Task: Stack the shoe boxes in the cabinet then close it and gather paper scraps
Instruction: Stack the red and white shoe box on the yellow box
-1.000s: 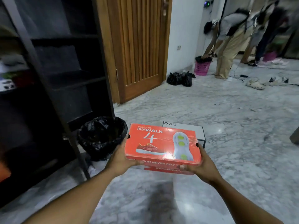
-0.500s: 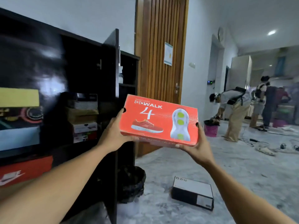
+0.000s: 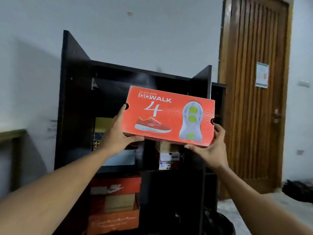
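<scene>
You are swinging left since the earlier frame, now facing the open black cabinet [image 3: 74, 99] head-on. Your left hand [image 3: 115, 134] and right hand [image 3: 211, 148] are gripping the 2 ends of the orange shoe box [image 3: 169, 116], holding it raised before its upper part, above stacked boxes [image 3: 115, 185] inside.

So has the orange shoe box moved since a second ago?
Yes. The orange shoe box has risen from low beside the foot of the cabinet to its upper shelves.
</scene>
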Action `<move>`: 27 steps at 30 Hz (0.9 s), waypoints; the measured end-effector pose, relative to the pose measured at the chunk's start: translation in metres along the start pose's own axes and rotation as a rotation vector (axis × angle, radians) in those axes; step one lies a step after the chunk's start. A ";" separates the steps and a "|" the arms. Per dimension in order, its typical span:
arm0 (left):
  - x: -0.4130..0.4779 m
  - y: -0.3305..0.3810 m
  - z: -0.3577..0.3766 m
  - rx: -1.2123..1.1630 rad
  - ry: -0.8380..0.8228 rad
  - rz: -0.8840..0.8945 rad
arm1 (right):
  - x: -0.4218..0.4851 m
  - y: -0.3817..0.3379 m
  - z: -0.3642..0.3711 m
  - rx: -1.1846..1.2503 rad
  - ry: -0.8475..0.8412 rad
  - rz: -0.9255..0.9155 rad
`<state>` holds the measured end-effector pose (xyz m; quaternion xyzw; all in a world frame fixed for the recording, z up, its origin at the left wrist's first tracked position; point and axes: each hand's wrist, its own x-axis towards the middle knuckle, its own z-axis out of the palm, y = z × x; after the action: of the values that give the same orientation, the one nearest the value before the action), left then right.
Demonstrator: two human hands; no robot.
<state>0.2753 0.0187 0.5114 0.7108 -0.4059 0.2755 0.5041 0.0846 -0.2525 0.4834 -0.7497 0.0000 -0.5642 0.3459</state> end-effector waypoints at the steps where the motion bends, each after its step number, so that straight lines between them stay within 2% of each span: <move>1: 0.008 -0.013 -0.007 0.026 0.011 -0.016 | 0.011 0.005 0.021 0.026 -0.019 0.000; 6: 0.066 -0.080 -0.019 0.103 0.051 -0.101 | 0.072 0.040 0.124 0.148 -0.051 0.004; 12: 0.140 -0.155 -0.001 0.181 0.262 -0.175 | 0.137 0.102 0.233 0.262 0.034 0.153; 20: 0.217 -0.233 0.030 0.149 0.482 -0.235 | 0.231 0.171 0.336 0.286 0.039 0.163; 24: 0.234 -0.266 0.041 0.196 0.444 -0.248 | 0.250 0.192 0.373 0.328 -0.051 0.219; 27: 0.236 -0.284 0.050 0.289 0.346 -0.146 | 0.252 0.203 0.391 0.293 -0.117 0.235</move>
<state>0.6402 -0.0532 0.5435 0.7452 -0.2173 0.4115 0.4777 0.5866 -0.3029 0.5429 -0.7177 -0.0147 -0.4695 0.5140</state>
